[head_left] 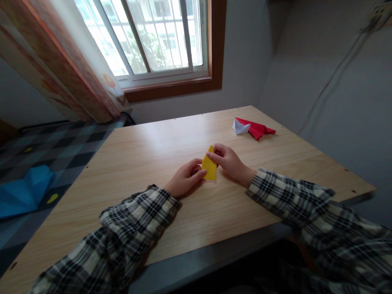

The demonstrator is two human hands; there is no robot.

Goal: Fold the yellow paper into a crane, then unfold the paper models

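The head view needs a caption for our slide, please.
Left hand and right hand hold folded yellow paper over a table.

Four folded papers (210, 168) show: one yellow piece (209, 165) in two hands, a left hand (185, 176) and a right hand (231, 161); one white boat (240, 128) and one red piece (259, 129) near the far right corner of the one worktop (147, 159); one blue piece (27, 188) beyond its left edge. Two yellow marks (52, 199) also lie past that edge, on one checked cloth (69, 163). There are two plaid sleeves (134, 224), one window (168, 45) and one curtain (69, 49).
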